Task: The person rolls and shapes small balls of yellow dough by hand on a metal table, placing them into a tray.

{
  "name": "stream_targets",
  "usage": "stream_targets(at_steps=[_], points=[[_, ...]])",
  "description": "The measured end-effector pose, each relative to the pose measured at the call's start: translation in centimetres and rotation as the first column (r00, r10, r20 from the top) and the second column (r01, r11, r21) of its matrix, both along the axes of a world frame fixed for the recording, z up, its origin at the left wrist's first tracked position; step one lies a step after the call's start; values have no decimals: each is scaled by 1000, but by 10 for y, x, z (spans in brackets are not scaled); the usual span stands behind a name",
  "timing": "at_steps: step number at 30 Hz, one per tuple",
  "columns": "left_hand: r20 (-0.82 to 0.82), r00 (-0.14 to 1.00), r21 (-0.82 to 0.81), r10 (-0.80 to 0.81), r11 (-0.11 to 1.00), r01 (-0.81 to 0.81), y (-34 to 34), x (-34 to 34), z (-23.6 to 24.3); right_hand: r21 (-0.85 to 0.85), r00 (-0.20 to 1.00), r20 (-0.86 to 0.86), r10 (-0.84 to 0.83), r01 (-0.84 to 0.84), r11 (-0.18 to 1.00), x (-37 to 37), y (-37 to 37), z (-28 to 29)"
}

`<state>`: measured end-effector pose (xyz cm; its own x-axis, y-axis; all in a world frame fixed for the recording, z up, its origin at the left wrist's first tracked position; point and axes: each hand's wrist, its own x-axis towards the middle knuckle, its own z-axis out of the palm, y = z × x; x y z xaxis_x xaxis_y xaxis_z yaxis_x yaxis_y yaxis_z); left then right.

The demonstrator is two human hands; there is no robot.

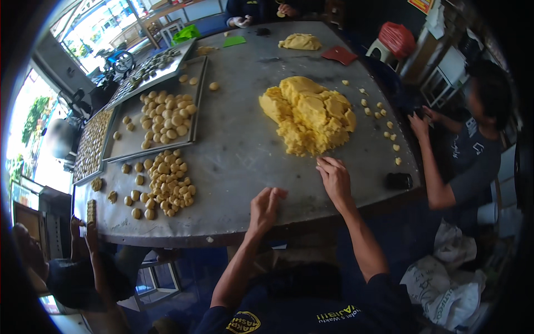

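Observation:
My left hand (266, 209) is held above the metal table (233, 133) near its front edge, fingers curled inward with their contents hidden. Further right, my right hand (334, 178) has its fingers drawn together just below a large crumbly mound of yellow paste (306, 111); whatever is between them is too small to make out. Left of my hands lies a pile of beige dough balls (169, 183), with more balls (167, 117) in a metal tray (125, 153). Small pale pieces (378, 116) lie scattered right of the paste.
Co-workers sit at the left (83, 278), right (461, 145) and far side (245, 14). More filled trays (92, 145) line the left. A dough lump (297, 42), red sheet (338, 54) and green sheet (235, 40) lie at the back; a dark cylinder (399, 181) is at the right edge.

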<state>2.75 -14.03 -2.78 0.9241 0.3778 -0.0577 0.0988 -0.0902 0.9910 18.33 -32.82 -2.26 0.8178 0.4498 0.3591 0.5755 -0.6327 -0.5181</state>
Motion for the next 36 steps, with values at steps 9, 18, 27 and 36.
stream_targets(at_steps=[9,18,27,36], points=[[66,995,198,-70,979,56,23,-13,11,9,891,437,-123,132,991,61,29,47],[85,989,701,-124,713,29,45,-7,19,-11,899,411,-152,171,985,50,42,27],[-40,999,668,23,744,9,60,-7,35,-66,869,490,-64,110,992,37,37,5],[94,970,859,223,474,-192,71,52,6,-122,924,383,14,36,992,2,32,1]])
